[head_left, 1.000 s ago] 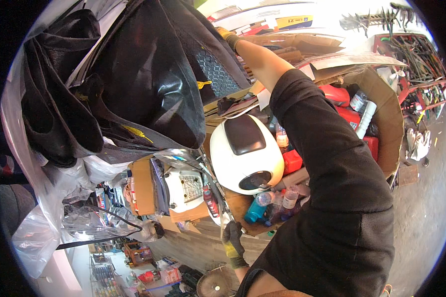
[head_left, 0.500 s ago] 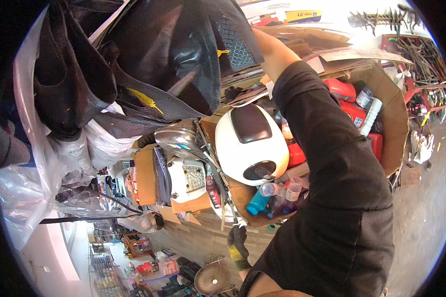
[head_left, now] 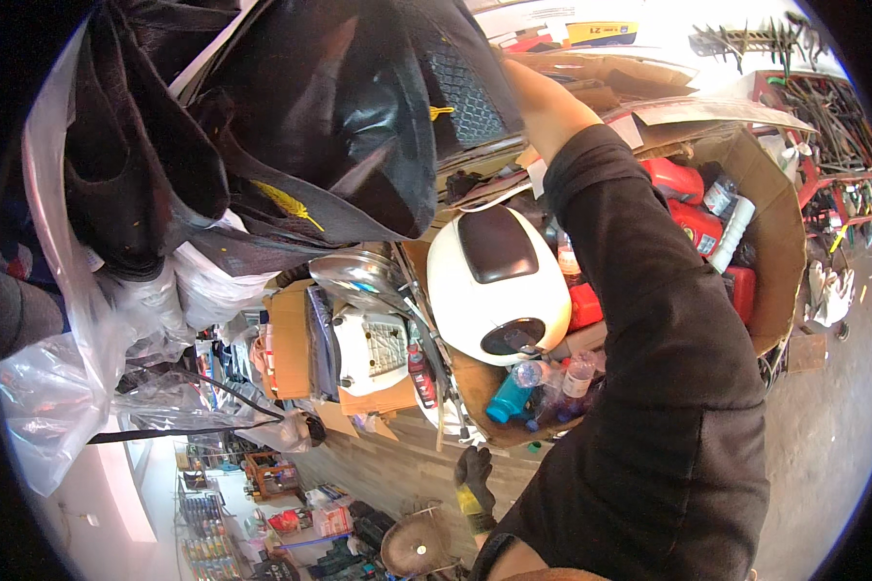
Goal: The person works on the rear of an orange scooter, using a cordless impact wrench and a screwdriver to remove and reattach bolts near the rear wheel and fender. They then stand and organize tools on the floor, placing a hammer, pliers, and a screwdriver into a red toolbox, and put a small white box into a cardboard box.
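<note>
My right arm (head_left: 678, 290), in a black sleeve, reaches up across the view. The bare right hand (head_left: 545, 102) is at the right edge of a black leather-like cover (head_left: 339, 107) with a mesh patch and yellow feather motifs. Its fingers are hidden behind that edge. Low in the view, a hand in a dark glove with a yellow cuff (head_left: 474, 476) seems to be my left hand. It hangs below a cardboard box (head_left: 770, 252), apart from it. I cannot tell how its fingers are held. The box contains a white rounded case (head_left: 446, 300) with dark panels.
Red containers (head_left: 693, 225), clear bottles (head_left: 576, 373) and a blue-green bottle (head_left: 509, 397) lie in the box. Left of it are a silver helmet-like dome (head_left: 358, 278) and a white plastic frame (head_left: 370, 349). Clear plastic wrap (head_left: 53, 407) hangs at left. A round stool (head_left: 417, 544) stands below.
The gloved hand has come away from a white strip at the box's lower corner. The right hand stays at the black cover's edge. The whole view has shifted slightly.
</note>
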Tool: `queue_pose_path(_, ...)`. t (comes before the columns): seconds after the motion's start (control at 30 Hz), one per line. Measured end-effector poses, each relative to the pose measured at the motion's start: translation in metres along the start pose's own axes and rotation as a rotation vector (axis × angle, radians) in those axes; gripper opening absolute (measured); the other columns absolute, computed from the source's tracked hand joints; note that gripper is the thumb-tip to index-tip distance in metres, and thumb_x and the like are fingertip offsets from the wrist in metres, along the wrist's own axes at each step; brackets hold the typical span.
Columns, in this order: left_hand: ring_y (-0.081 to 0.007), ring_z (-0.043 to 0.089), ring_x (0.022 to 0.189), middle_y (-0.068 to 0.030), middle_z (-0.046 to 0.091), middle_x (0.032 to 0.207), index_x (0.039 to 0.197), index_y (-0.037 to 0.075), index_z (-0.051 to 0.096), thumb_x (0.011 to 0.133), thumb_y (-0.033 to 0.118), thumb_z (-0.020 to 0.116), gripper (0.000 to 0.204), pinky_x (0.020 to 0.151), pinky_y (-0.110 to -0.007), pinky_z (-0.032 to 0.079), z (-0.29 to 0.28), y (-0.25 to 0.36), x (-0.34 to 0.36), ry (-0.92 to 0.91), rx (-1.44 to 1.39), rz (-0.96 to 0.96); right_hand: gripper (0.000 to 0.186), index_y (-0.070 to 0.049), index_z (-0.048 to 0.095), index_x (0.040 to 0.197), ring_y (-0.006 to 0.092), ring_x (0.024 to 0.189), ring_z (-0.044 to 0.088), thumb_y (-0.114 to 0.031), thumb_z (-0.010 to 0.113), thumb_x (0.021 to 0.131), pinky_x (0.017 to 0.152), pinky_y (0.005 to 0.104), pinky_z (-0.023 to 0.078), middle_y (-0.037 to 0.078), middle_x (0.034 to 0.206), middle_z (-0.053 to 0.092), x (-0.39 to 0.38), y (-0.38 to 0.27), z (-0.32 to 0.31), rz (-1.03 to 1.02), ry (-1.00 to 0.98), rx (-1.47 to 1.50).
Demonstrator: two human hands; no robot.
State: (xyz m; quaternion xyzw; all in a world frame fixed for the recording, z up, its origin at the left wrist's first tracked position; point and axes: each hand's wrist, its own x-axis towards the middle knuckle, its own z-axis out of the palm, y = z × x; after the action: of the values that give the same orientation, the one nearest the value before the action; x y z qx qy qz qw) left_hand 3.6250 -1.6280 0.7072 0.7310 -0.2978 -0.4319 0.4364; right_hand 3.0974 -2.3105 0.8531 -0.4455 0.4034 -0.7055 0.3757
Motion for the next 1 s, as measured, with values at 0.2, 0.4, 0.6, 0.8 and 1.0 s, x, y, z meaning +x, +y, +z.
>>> queue_pose_path(0.2, -0.0181, 0.072, 0.102, -0.0102, 0.076, 0.118, 0.138, 0.004, 0.065, 0.104, 0.043, 0.073, 0.053, 0.092, -0.036, 0.055, 0.014, 0.008, 0.008, -0.045, 0.071, 0.006, 0.066, -0.021, 0.063, 0.146, 0.0405, 0.127, 0.067, -0.066, 0.062, 0.098, 0.109, 0.0485, 0.05, 0.018, 0.138, 0.071, -0.033, -0.021, 0.013, -0.303, 0.02, -0.672)
queue_pose_path(0.4, -0.0174, 0.072, 0.1, -0.0066, 0.076, 0.111, 0.135, 0.005, 0.067, 0.104, 0.044, 0.072, 0.05, 0.089, -0.035, 0.055, 0.012, 0.013, 0.017, -0.066, 0.126, 0.02, 0.042, -0.025, 0.07, 0.135, 0.0376, 0.126, 0.068, -0.05, 0.066, 0.102, 0.106, 0.048, 0.051, 0.018, 0.141, 0.069, -0.064, -0.02, 0.017, -0.07, 0.131, -0.362)
queue_pose_path(0.6, -0.0165, 0.072, 0.098, -0.0058, 0.075, 0.109, 0.134, 0.005, 0.068, 0.104, 0.041, 0.073, 0.048, 0.088, -0.033, 0.056, 0.012, 0.008, 0.014, -0.033, 0.085, 0.022, 0.041, -0.014, 0.072, 0.136, 0.0335, 0.12, 0.073, -0.028, 0.055, 0.103, 0.101, 0.0484, 0.056, 0.019, 0.125, 0.076, -0.032, -0.013, 0.025, -0.209, -0.325, -1.142)
queue_pose_path(0.8, -0.0145, 0.07, 0.094, -0.0053, 0.075, 0.107, 0.13, 0.004, 0.068, 0.104, 0.041, 0.073, 0.045, 0.085, -0.031, 0.055, 0.013, -0.004, 0.008, 0.009, 0.023, 0.01, 0.04, -0.01, 0.078, 0.123, 0.0321, 0.114, 0.075, -0.034, 0.055, 0.101, 0.099, 0.0482, 0.057, 0.018, 0.123, 0.077, -0.003, -0.037, 0.014, -0.33, -0.452, -1.249)
queue_pose_path(1.0, -0.0143, 0.07, 0.093, -0.0062, 0.075, 0.107, 0.129, 0.004, 0.067, 0.103, 0.04, 0.074, 0.045, 0.084, -0.031, 0.055, -0.015, -0.023, 0.025, -0.039, -0.004, -0.038, 0.04, -0.011, 0.078, 0.124, 0.0323, 0.114, 0.074, -0.035, 0.055, 0.101, 0.099, 0.0481, 0.057, 0.017, 0.124, 0.077, -0.073, -0.063, -0.008, -0.304, -0.446, -1.217)
